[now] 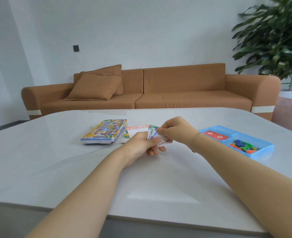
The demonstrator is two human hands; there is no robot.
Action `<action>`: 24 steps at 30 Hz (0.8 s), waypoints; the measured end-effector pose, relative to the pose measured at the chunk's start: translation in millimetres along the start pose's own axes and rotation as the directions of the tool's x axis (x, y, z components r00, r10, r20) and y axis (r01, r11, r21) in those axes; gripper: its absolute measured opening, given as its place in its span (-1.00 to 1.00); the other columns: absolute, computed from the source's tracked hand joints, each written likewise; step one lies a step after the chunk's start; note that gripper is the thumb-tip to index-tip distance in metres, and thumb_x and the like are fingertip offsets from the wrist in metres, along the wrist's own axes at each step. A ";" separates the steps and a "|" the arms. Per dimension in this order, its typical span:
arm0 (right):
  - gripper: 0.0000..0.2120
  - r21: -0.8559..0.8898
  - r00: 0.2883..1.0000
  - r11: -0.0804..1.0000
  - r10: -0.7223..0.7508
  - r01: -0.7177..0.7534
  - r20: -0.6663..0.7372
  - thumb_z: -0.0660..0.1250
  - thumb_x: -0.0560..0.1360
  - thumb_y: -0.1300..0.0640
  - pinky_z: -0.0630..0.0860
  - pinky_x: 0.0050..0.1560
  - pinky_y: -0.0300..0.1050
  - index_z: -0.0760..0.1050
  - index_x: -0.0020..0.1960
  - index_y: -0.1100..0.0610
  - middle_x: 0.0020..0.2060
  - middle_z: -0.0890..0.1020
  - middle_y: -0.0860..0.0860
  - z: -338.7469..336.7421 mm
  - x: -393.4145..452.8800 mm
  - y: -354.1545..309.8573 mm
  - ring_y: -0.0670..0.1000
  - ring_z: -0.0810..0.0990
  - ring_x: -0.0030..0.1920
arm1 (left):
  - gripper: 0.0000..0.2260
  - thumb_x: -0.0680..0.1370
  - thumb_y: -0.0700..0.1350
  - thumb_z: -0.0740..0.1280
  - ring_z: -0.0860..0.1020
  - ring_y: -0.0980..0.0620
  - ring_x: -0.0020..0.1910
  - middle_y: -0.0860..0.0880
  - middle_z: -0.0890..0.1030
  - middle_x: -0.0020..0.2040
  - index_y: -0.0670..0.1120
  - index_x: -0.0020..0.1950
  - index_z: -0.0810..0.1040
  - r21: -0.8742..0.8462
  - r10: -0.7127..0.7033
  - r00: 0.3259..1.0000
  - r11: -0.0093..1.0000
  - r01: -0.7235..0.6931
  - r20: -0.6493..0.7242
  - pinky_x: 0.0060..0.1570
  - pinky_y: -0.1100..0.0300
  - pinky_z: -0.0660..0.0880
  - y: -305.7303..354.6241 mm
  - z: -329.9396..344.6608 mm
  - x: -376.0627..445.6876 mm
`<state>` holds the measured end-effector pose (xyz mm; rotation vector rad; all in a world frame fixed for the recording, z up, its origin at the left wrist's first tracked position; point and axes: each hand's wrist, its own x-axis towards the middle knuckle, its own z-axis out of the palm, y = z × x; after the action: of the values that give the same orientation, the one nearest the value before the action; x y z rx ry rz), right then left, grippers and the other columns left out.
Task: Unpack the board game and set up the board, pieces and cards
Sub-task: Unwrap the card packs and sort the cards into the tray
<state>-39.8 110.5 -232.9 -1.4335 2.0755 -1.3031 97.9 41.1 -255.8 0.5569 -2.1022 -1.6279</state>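
Above table (56,169) centre, folded board (156,137) gripped by left hand (141,146) from below, pinched at its far edge by right hand (174,130). Long axis ran away from body. Box (104,132) lay left, blue tray (261,148) with cards (215,135) and pieces (243,145) right, nearer right hand.

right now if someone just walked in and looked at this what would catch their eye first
Probably the two hands meeting over the middle of the white table: the left hand and right hand both grip a small stack of printed cards. Next, the colourful game box lying left of them, and the blue tray on the right holding red cards and bright plastic pieces.
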 end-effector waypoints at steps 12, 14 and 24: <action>-0.78 -0.038 0.999 0.998 -0.039 0.040 0.014 0.40 0.47 0.05 0.38 -0.36 -0.25 0.58 -0.25 0.19 -0.41 0.52 0.02 -0.9 0.0 -1.3 -0.05 0.43 -0.40 | -0.88 0.63 -0.22 0.19 0.46 0.20 -0.50 -0.10 0.64 -0.19 -0.11 0.02 0.52 -0.009 -0.002 1.000 1.000 0.002 -0.005 -0.43 0.38 0.40 -1.1 -0.1 1.4; -0.68 -0.024 0.998 0.998 -0.055 0.054 -0.018 0.43 0.44 -0.02 0.41 -0.33 -0.20 0.59 -0.23 0.27 -0.40 0.53 0.05 3.2 2.5 -3.7 -0.03 0.44 -0.39 | -0.88 0.63 -0.22 0.19 0.46 0.19 -0.49 -0.10 0.64 -0.20 -0.12 0.03 0.52 -0.019 -0.004 1.000 1.000 0.004 -0.015 -0.42 0.37 0.40 -1.0 -0.3 1.9; -0.71 -0.040 0.997 0.997 -0.074 0.073 -0.026 0.40 0.46 0.02 0.33 -0.48 -0.30 0.56 -0.27 0.23 -0.47 0.48 0.03 0.4 -0.7 -6.8 -0.05 0.41 -0.48 | -0.89 0.63 -0.23 0.20 0.46 0.18 -0.51 -0.12 0.64 -0.19 -0.16 0.10 0.50 -0.018 0.002 1.000 1.000 -0.003 -0.024 -0.43 0.37 0.40 -0.2 0.7 1.5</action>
<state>-35.3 110.3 -227.7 -1.5301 2.0947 -1.3245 96.3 40.7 -256.0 0.5648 -2.0684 -1.6290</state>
